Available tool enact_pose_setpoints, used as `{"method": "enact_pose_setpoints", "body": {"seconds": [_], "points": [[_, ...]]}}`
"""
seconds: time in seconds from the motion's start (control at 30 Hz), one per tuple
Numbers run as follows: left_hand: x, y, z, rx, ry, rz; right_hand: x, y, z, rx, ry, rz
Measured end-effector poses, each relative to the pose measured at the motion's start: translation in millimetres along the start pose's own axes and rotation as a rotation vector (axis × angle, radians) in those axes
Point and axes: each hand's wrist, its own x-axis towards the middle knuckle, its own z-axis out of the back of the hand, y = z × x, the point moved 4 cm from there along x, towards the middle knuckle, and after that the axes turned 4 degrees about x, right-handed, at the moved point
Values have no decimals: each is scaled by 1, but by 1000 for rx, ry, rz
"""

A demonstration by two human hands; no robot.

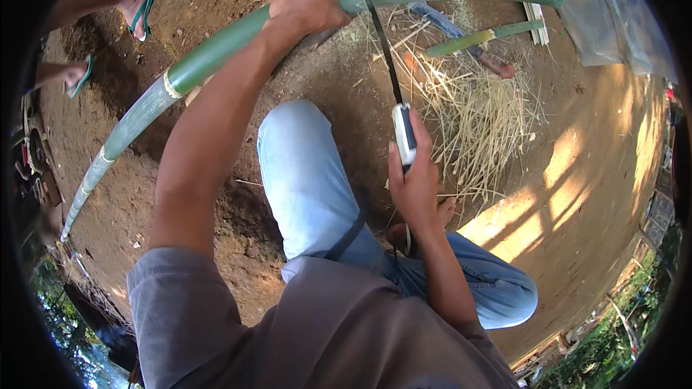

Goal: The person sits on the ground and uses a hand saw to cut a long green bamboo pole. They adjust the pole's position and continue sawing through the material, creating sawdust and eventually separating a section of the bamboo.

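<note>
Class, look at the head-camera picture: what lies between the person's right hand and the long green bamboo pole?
In the head view, a thin dark blade runs from the right hand and its white-handled tool up to the bamboo pole, over bare earth.

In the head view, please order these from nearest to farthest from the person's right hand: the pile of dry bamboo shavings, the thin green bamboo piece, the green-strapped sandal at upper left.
From the right hand:
1. Pile of dry bamboo shavings, just beyond the hand, to its right.
2. Thin green bamboo piece, farther up, above the shavings.
3. Green-strapped sandal, far across at upper left, on another person's foot.
</note>
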Motion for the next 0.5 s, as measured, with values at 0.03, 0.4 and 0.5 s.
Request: {"method": "enact_pose_setpoints", "body": {"seconds": [0.03, 0.4, 0.5], "points": [[-4, 1, -5, -10, 16, -17, 11, -1, -9, 6, -7, 2], [-1, 2, 5, 26, 5, -18, -25, -6, -3, 66, -21, -70], [7, -5, 10, -21, 80, -56, 59, -9, -21, 20, 35, -41]]}}
